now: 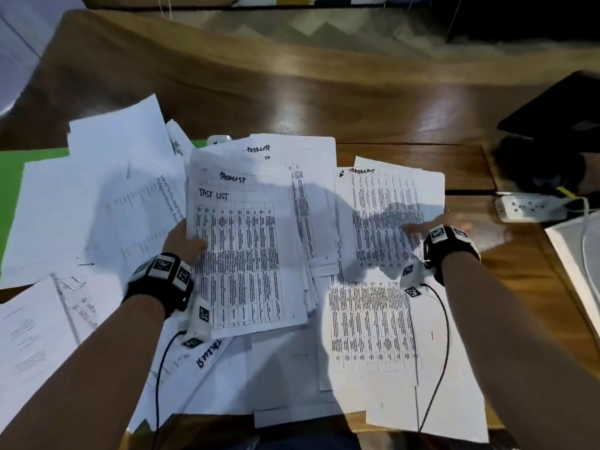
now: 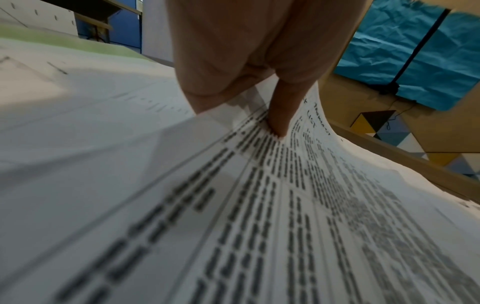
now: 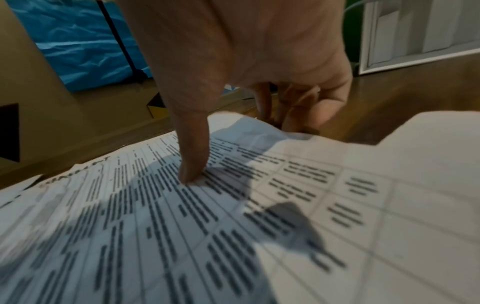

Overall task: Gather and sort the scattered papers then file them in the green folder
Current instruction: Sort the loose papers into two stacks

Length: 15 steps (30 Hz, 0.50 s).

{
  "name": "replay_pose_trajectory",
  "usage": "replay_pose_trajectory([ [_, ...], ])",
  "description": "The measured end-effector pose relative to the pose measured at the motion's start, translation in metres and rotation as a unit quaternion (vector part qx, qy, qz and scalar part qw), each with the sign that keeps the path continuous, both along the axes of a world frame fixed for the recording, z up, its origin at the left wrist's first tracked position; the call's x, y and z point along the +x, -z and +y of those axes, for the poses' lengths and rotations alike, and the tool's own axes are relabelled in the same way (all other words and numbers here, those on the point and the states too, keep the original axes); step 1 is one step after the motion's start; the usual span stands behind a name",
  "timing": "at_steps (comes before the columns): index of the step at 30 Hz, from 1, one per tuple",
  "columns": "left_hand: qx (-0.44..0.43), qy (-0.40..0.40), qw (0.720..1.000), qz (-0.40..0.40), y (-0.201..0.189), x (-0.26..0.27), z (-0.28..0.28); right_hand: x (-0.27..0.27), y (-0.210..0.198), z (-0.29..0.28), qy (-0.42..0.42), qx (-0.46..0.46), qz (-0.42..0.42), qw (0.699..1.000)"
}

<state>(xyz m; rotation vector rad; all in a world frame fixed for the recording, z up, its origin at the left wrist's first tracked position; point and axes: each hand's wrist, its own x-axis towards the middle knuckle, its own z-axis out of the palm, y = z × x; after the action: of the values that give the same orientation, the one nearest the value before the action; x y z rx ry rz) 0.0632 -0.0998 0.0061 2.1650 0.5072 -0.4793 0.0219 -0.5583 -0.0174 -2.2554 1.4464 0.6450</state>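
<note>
A fanned stack of "TASK LIST" sheets [image 1: 246, 254] lies in the middle of the wooden table [image 1: 324, 102]. My left hand [image 1: 186, 243] grips its left edge, with the thumb [image 2: 279, 117] on top of the printed sheet [image 2: 259, 205] and the fingers underneath. To the right lie more task-list sheets [image 1: 383, 222]. My right hand [image 1: 435, 224] holds their right edge: the thumb [image 3: 193, 162] presses on the print [image 3: 155, 216] and the fingers [image 3: 296, 109] curl down at the lifted far edge. The green folder [image 1: 16, 177] shows at far left, mostly covered by papers.
Loose white papers [image 1: 81, 206] spread across the left and near side of the table. A white power strip [image 1: 532, 207] with cables, a black object [image 1: 552, 125] and a white board [image 1: 578, 264] sit at the right edge.
</note>
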Motion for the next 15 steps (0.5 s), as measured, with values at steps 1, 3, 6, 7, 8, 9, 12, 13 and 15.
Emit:
replay_pose_trajectory([
  [1, 0.004, 0.003, 1.000, 0.003, 0.000, -0.001, 0.000, 0.005, 0.006, -0.004, 0.001, 0.016, -0.007, 1.000],
  [3, 0.012, 0.011, 1.000, 0.012, 0.002, -0.001, -0.001, 0.006, -0.009, 0.009, 0.000, 0.037, -0.024, 0.999],
  [6, 0.023, 0.026, 0.999, 0.020, 0.004, 0.000, -0.002, 0.004, -0.021, 0.018, -0.005, 0.044, -0.066, 0.997],
  [7, 0.022, 0.026, 0.999, 0.021, 0.005, 0.000, -0.002, 0.005, -0.022, 0.020, 0.000, 0.048, -0.089, 0.995],
  [8, 0.020, 0.024, 0.999, 0.021, 0.004, 0.000, -0.002, 0.005, -0.025, 0.021, 0.008, 0.050, -0.110, 0.993],
  [9, 0.020, 0.024, 0.999, 0.022, 0.004, 0.000, -0.003, 0.008, -0.026, 0.021, 0.013, 0.051, -0.136, 0.989],
  [12, 0.018, 0.027, 0.999, 0.016, 0.004, 0.000, -0.005, 0.021, -0.038, 0.018, 0.019, 0.057, -0.218, 0.974],
  [13, 0.019, 0.028, 0.999, 0.013, 0.004, 0.000, -0.006, 0.027, -0.044, 0.017, 0.027, 0.050, -0.257, 0.965],
  [15, 0.015, 0.026, 0.999, 0.009, 0.005, -0.003, -0.005, 0.035, -0.058, 0.016, 0.033, 0.030, -0.335, 0.941],
])
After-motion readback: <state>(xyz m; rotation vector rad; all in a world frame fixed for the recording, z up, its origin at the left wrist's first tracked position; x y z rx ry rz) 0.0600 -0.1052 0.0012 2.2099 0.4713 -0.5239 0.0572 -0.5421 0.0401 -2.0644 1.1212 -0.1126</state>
